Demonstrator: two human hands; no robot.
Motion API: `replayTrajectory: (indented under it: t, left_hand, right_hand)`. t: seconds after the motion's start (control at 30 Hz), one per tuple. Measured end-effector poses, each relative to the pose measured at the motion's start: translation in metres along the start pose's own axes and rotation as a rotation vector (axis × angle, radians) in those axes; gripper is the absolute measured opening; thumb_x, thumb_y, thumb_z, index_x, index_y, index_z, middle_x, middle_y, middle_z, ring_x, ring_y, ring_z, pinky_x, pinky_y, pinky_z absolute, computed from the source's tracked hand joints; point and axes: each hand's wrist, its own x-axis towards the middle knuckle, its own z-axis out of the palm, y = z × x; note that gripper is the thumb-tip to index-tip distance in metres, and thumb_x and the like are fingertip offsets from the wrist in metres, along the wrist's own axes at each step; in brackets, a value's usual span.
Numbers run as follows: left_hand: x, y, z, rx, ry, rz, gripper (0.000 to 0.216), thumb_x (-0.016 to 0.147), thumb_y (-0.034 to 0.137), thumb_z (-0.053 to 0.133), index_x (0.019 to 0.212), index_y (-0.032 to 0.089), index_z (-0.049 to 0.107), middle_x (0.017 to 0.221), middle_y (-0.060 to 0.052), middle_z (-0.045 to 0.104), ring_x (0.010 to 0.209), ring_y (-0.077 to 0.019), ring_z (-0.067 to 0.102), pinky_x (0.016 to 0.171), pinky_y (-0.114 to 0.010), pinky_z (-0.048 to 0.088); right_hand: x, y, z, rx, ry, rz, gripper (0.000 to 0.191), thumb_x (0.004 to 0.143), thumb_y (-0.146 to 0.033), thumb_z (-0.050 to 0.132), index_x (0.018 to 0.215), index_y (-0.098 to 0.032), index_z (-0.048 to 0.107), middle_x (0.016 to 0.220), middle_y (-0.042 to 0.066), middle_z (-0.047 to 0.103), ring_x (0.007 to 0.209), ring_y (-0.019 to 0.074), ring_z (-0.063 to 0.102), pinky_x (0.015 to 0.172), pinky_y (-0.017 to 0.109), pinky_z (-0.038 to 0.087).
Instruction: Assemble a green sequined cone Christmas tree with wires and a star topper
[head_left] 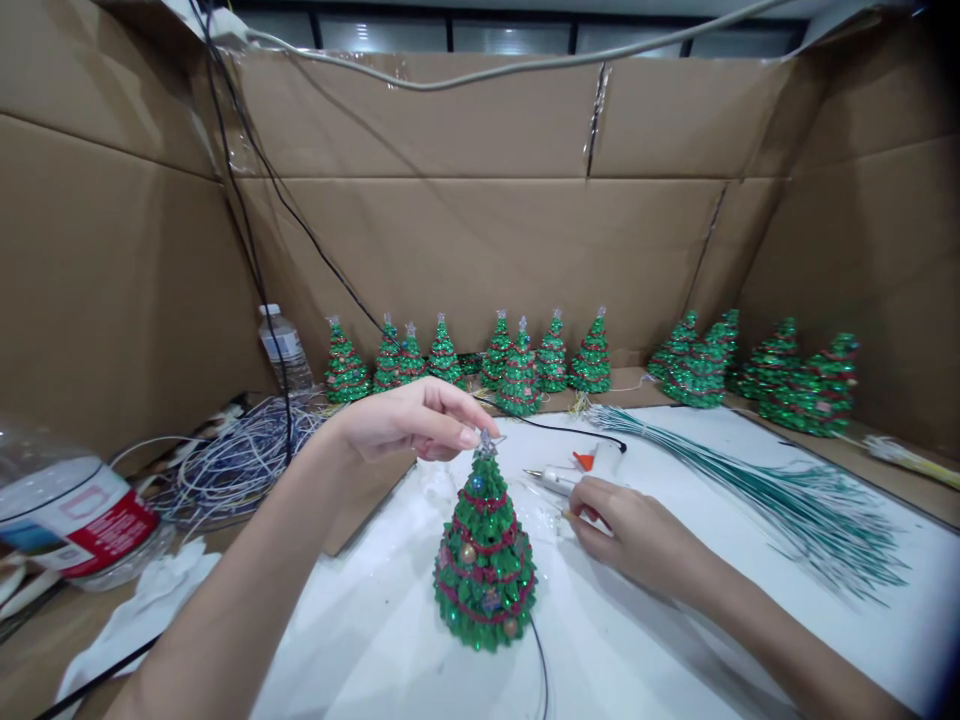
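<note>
The left grip (420,420) is closed to a pinch, thumb and forefinger on the star topper (487,443) of a green beaded Christmas tree (486,570); its other fingers are partly hidden. The tree is upright just below and to the right of this grip, over the white counter (360,630), and the black wire (543,665) at its base is cut off by the lower edge. The right grip (619,525) is half curled beside a white glue gun (559,478) — its fingertips blur together, so I cannot tell how far open it is or whether it holds anything. Beyond that grip, the gun's orange trigger (583,460) shows, its handle partly hidden. Left of the left grip, a large plastic bottle (71,510) is cut off by the frame.
</note>
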Motion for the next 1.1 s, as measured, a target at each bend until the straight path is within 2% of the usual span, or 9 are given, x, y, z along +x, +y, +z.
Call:
replayTrajectory:
  t: [0.17,0.3,0.47,0.57,0.7,0.83,1.1]
  left_hand:
    - [0.000,-0.002,-0.003,-0.003,-0.031,-0.002,0.014,0.073,0.017,0.072,0.086,0.016,0.075,0.054,0.004,0.051,0.044,-0.0036,0.033,0.041,-0.018,0.022]
    - [-0.002,-0.003,-0.004,0.016,-0.054,0.021,0.016,0.075,0.014,0.070,0.090,0.016,0.075,0.055,0.004,0.050,0.046,-0.0037,0.034,0.042,-0.019,0.021]
    - [-0.002,-0.002,-0.003,0.004,-0.060,0.022,0.015,0.076,0.013,0.068,0.089,0.017,0.075,0.057,0.003,0.050,0.046,-0.0037,0.034,0.043,-0.020,0.022]
    - [-0.001,-0.002,-0.003,0.003,-0.052,0.014,0.014,0.076,0.014,0.069,0.088,0.017,0.075,0.056,0.003,0.050,0.045,-0.0038,0.033,0.042,-0.020,0.022]
    - [-0.001,-0.001,-0.002,0.017,-0.046,0.008,0.014,0.075,0.017,0.070,0.088,0.017,0.075,0.053,0.004,0.048,0.045,-0.0042,0.033,0.042,-0.020,0.021]
    - [0.000,0.001,0.000,0.029,-0.027,0.008,0.014,0.075,0.018,0.071,0.088,0.017,0.075,0.053,0.004,0.048,0.045,-0.0044,0.033,0.042,-0.020,0.020]
    - [0.001,0.002,0.002,0.085,0.004,-0.003,0.017,0.076,0.021,0.070,0.091,0.015,0.074,0.051,0.005,0.045,0.045,-0.0052,0.031,0.042,-0.020,0.019]
  right_hand:
    - [0.000,-0.003,-0.001,0.187,0.136,0.043,0.016,0.092,-0.034,0.041,0.084,-0.022,0.049,0.077,0.001,0.060,0.067,0.0157,0.055,0.061,0.029,0.039]
    - [-0.002,-0.008,-0.001,0.376,0.318,0.065,0.018,0.093,-0.040,0.042,0.093,-0.023,0.048,0.074,-0.001,0.058,0.062,0.0140,0.053,0.058,0.027,0.041]
    - [-0.010,-0.019,0.000,0.481,0.608,0.031,0.016,0.095,-0.036,0.041,0.103,-0.023,0.046,0.086,0.002,0.057,0.070,0.0132,0.055,0.059,0.024,0.044]
    - [-0.014,-0.023,0.004,0.511,0.690,-0.007,0.016,0.095,-0.031,0.044,0.109,-0.024,0.043,0.086,0.002,0.055,0.072,0.0132,0.055,0.058,0.023,0.043]
    - [-0.018,-0.028,0.010,0.478,0.700,-0.045,0.018,0.094,-0.025,0.044,0.112,-0.025,0.039,0.076,-0.002,0.048,0.055,0.0105,0.043,0.049,0.023,0.035]
    - [-0.021,-0.032,0.012,0.517,0.624,-0.131,0.018,0.095,-0.023,0.039,0.113,-0.024,0.035,0.078,-0.001,0.046,0.059,0.0118,0.044,0.052,0.025,0.037]
    - [-0.025,-0.033,0.014,0.500,0.511,-0.192,0.006,0.095,-0.022,0.038,0.099,-0.023,0.034,0.076,-0.001,0.043,0.061,0.0136,0.044,0.058,0.029,0.040]
